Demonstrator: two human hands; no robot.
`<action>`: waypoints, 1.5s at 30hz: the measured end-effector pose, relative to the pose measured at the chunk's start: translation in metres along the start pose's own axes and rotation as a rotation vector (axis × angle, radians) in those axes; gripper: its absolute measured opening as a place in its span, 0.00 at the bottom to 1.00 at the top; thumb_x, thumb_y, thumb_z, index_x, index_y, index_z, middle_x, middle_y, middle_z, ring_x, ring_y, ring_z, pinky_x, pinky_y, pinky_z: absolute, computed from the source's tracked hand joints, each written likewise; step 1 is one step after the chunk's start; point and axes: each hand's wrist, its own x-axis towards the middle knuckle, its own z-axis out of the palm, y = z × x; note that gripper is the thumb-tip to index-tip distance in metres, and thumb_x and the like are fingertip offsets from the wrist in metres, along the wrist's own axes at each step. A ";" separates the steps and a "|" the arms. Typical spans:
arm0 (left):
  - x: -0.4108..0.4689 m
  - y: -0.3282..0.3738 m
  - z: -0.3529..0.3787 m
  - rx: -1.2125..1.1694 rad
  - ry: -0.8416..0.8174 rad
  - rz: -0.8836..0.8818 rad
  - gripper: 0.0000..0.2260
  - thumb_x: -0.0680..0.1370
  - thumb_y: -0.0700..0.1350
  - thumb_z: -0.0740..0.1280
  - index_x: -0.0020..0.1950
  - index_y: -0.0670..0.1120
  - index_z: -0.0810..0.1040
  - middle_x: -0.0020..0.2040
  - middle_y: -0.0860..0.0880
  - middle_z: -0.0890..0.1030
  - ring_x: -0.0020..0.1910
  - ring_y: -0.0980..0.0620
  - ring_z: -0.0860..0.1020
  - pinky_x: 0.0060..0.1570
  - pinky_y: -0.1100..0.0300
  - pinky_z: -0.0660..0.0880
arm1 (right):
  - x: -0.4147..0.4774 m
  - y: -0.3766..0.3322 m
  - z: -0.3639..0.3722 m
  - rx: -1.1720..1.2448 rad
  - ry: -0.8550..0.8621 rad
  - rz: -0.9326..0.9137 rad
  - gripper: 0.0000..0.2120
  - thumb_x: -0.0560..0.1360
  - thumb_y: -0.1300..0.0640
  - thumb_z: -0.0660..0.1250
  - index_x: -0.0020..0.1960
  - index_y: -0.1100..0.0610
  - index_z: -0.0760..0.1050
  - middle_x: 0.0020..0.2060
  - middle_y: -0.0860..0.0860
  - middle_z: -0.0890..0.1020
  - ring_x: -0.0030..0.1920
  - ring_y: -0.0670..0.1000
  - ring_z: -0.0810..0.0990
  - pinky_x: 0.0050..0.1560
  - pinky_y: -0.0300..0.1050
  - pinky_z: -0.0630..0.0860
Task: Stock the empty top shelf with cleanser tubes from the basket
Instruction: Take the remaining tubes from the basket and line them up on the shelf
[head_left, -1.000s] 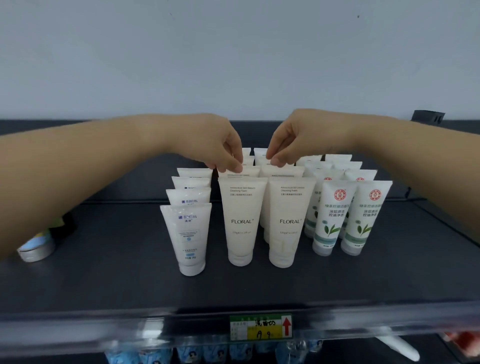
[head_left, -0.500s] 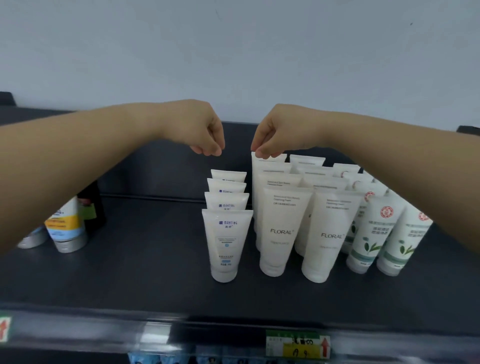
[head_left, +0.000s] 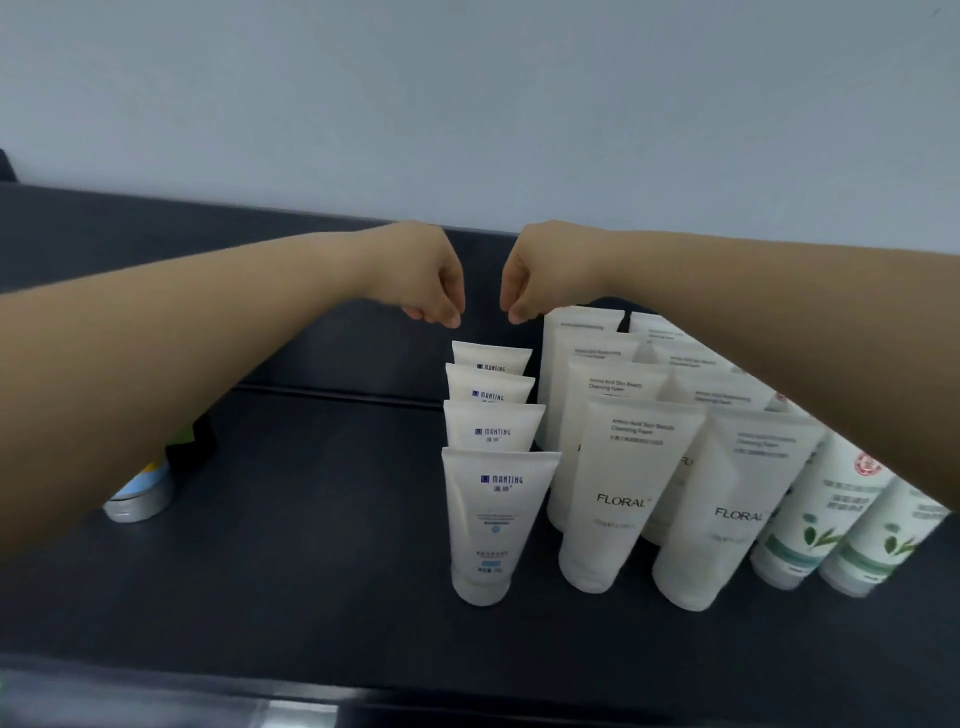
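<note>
Top shelf (head_left: 311, 545) part-stocked: upright rows of Manting tubes (head_left: 493, 519), FLORAL tubes (head_left: 623, 493), green-leaf tubes (head_left: 821, 514); room remains leftward; left hand (head_left: 426, 280) and right hand (head_left: 540, 275) curled, empty, above the rear tubes; basket unseen.

White tubes (head_left: 621, 499) – some green-leafed (head_left: 818, 525) – on black shelf (head_left: 291, 571).

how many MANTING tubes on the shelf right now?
4, in single file left of the FLORAL tubes: front tube, second, third, rearmost. Each partly hides the one behind it; no fifth shows.
</note>
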 end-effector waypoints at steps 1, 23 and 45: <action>0.002 0.000 0.001 0.006 -0.004 0.004 0.07 0.72 0.47 0.72 0.49 0.49 0.83 0.45 0.51 0.85 0.37 0.58 0.82 0.36 0.69 0.72 | 0.003 0.000 0.002 -0.014 -0.008 0.002 0.09 0.72 0.56 0.71 0.52 0.56 0.82 0.46 0.52 0.85 0.42 0.49 0.81 0.33 0.34 0.73; 0.028 -0.005 0.036 0.042 -0.045 0.037 0.04 0.73 0.44 0.71 0.44 0.45 0.83 0.36 0.49 0.84 0.36 0.54 0.82 0.45 0.60 0.79 | 0.030 -0.005 0.035 -0.163 -0.099 -0.036 0.06 0.72 0.59 0.71 0.48 0.59 0.81 0.46 0.55 0.84 0.36 0.52 0.81 0.37 0.40 0.76; 0.032 -0.010 0.039 0.008 0.001 0.026 0.04 0.74 0.43 0.70 0.43 0.44 0.83 0.36 0.48 0.84 0.33 0.55 0.81 0.38 0.65 0.76 | 0.035 -0.007 0.036 -0.201 -0.052 -0.038 0.09 0.74 0.58 0.70 0.52 0.60 0.82 0.46 0.55 0.84 0.38 0.51 0.79 0.37 0.38 0.74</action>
